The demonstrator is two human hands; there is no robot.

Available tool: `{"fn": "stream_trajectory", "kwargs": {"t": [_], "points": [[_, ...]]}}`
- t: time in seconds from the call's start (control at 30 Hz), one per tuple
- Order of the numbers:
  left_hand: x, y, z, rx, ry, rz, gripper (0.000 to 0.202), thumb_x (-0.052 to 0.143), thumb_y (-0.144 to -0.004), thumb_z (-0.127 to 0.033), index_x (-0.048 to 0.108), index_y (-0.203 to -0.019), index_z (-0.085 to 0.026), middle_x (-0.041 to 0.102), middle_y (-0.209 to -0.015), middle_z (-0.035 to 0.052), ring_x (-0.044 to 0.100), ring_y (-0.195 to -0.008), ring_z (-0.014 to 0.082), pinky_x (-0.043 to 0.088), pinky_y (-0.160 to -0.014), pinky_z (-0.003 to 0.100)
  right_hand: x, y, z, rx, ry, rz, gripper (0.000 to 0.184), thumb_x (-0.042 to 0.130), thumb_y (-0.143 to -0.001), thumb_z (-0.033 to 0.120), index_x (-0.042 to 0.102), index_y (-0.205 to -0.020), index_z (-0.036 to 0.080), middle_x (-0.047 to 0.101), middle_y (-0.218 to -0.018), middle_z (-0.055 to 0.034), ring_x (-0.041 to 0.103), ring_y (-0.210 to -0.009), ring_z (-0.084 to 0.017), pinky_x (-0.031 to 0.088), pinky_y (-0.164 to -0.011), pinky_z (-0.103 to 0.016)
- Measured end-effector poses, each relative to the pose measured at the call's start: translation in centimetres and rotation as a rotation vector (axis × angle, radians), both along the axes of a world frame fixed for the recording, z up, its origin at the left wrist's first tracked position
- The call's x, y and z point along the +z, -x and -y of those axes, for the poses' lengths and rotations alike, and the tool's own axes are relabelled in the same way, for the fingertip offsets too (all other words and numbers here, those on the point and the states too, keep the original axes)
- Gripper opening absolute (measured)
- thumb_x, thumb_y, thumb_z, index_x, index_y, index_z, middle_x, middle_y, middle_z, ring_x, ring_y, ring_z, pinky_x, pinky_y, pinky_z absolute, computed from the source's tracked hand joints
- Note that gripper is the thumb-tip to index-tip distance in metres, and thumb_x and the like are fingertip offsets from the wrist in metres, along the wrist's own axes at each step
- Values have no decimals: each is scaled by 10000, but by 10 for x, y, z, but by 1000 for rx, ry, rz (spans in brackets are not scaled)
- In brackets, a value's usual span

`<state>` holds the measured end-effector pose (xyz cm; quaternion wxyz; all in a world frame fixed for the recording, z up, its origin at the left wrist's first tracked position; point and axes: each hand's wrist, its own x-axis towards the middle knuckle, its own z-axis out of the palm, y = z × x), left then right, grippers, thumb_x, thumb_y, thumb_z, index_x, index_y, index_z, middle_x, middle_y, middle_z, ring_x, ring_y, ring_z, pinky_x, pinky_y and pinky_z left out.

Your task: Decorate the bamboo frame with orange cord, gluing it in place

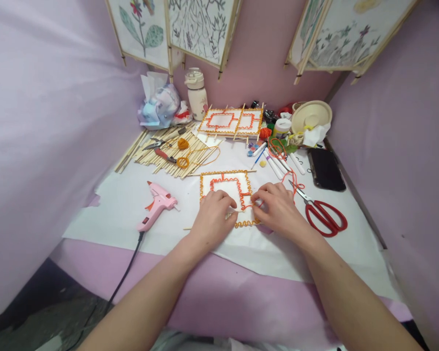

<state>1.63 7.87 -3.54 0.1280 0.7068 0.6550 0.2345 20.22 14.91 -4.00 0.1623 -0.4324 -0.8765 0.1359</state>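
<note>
A square white panel (pixel 225 184) edged with yellow wavy trim and an inner orange trim outline lies on the white paper in front of me. My left hand (pixel 212 214) rests on its lower left part, fingers curled and pressing down. My right hand (pixel 276 207) lies at its right edge, fingertips pinched on the orange trim (pixel 246 200) where it runs down the panel. An orange cord (pixel 291 181) trails from there toward the back.
A pink glue gun (pixel 157 204) with a black cable lies to the left, red scissors (pixel 324 214) to the right. Behind: wooden sticks (pixel 168 148), pliers (pixel 161 144), finished panels (pixel 232 121), markers (pixel 276 163), a black phone (pixel 326 168), a bottle (pixel 197 95), a bowl (pixel 310 116).
</note>
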Motion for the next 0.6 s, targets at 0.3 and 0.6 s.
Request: {"fn": "stream_trajectory", "kwargs": {"t": [0.3,0.6], "points": [[18,33,-25,35,5,-112,223,589,-846,-249,631,-1055,-186,593,-1127,99,529,-1101,276,426,-955,433,2,-6,-7,-12,43,-93,189,530,-834,188,624,-993,230,613,-1079,-66,503,-1020,-245,357,-820,-371],[18,59,-106,-76,296,-367,370,569,-821,-258,603,-1165,-127,600,-1193,152,546,-1134,287,421,-973,376,-1,-19,-18,69,50,43,144,553,-841,142,665,-831,232,628,-1021,-58,514,-998,-234,373,-822,-354]]}}
